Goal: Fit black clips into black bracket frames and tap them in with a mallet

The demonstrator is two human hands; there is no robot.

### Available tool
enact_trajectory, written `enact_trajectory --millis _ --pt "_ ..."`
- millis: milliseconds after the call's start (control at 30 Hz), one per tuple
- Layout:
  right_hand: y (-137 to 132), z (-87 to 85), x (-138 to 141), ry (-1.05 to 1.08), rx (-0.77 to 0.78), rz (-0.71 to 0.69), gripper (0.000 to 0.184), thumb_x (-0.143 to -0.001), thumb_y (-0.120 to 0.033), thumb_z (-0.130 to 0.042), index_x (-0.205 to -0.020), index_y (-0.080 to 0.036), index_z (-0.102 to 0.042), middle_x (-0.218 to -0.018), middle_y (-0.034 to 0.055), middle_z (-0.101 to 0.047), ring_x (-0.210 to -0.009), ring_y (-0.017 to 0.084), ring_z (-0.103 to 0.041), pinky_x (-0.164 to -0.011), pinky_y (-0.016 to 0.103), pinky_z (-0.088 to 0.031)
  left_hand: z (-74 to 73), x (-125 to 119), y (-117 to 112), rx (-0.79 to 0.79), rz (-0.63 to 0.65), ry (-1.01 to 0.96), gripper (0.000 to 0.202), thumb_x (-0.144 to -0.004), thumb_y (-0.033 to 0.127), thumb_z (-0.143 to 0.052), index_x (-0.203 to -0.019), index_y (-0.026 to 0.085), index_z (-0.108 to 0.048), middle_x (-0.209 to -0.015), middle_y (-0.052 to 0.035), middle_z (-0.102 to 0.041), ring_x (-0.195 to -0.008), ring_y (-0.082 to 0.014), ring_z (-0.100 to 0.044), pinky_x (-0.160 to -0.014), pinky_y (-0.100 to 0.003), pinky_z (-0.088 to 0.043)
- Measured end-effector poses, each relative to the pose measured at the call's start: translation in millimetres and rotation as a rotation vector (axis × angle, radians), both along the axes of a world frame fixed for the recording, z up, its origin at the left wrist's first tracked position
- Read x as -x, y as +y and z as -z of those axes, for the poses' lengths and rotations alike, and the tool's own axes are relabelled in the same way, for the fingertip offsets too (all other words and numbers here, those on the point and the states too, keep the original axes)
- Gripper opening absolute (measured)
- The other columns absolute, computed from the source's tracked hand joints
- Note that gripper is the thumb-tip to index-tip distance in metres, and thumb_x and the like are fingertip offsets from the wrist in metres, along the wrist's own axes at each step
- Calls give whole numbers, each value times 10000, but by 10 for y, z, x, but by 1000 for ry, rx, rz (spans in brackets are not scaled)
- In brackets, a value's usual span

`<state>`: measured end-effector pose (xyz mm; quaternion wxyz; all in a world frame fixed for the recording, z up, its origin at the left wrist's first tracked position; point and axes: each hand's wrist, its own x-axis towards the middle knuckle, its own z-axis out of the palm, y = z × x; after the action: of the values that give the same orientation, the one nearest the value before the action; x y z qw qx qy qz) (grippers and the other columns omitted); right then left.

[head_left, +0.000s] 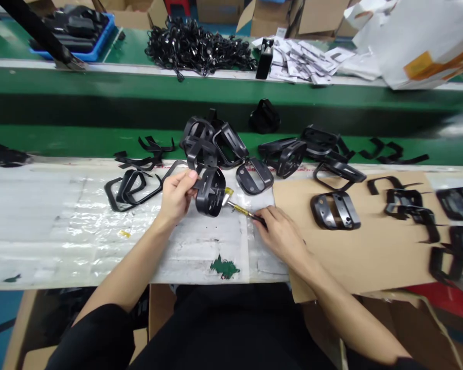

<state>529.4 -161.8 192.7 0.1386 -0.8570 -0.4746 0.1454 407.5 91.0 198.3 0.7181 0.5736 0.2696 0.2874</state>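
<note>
My left hand [175, 198] is shut on a black plastic frame part [210, 192], lifted a little above the bench. My right hand [280, 234] grips a slim tool [241, 209] with a dark handle and a yellow metal shaft. The tool's yellow tip reaches the held part's edge. Beyond my hands lies a heap of similar black frames [216, 146], and a single frame [254, 176] rests close to the tool. More black frames [131, 189] lie left of my left hand.
The bench is covered with a creased plastic sheet [81, 231] with a green paint smear [224, 267]. A cardboard sheet [370, 257] on the right holds more black parts. Behind runs a green conveyor belt [231, 110], then black cords [198, 49], white papers [299, 61] and a blue tray [75, 38].
</note>
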Motion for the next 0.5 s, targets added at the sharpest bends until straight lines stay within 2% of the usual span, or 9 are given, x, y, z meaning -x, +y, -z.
enact_trajectory --millis 67,133,233,300,400,500 --pt "-43 -51 13 71 25 25 138 -1059 -253 -515 -1106 -181 -624 -1061 151 -731 -864 353 -725 -741 467 -575 84 42 8 -68 5 11 513 -840 571 -797 -590 198 -549 -503 55 -385 -461 -93 -378 -484 -254 -311" --pt "-149 -129 27 232 20 100 191 -1096 -343 -456 -1142 -208 -583 -968 105 -726 -754 303 -708 -662 403 -535 160 73 -4 -157 5 15 535 -900 546 -755 -577 197 -509 -512 42 -442 -478 -97 -412 -502 -256 -324" --pt "-341 -188 88 653 -67 268 306 -1122 -519 -393 -1211 -258 -526 -813 0 -628 -600 186 -614 -567 298 -473 238 67 -84 -276 89 60 554 -962 526 -695 -569 193 -490 -516 29 -493 -490 -102 -438 -515 -262 -337" --pt "-420 -161 170 927 -107 361 379 -1109 -606 -390 -1261 -273 -490 -737 -55 -513 -507 120 -473 -483 236 -388 264 34 -175 -311 147 88 558 -981 525 -668 -573 189 -487 -517 28 -492 -493 -101 -425 -515 -263 -326" --pt "-424 -89 326 1146 -88 398 428 -1088 -652 -424 -1247 -262 -503 -681 -84 -394 -523 97 -361 -457 191 -320 273 -6 -297 -320 137 79 556 -987 521 -655 -588 191 -452 -547 31 -465 -533 -104 -401 -537 -265 -321" --pt "-363 -75 452 1291 -66 403 434 -1062 -645 -506 -1179 -232 -568 -717 -62 -456 -542 82 -369 -443 173 -305 259 0 -326 -311 135 76 568 -982 514 -662 -589 194 -404 -572 35 -413 -559 -105 -361 -548 -274 -295"
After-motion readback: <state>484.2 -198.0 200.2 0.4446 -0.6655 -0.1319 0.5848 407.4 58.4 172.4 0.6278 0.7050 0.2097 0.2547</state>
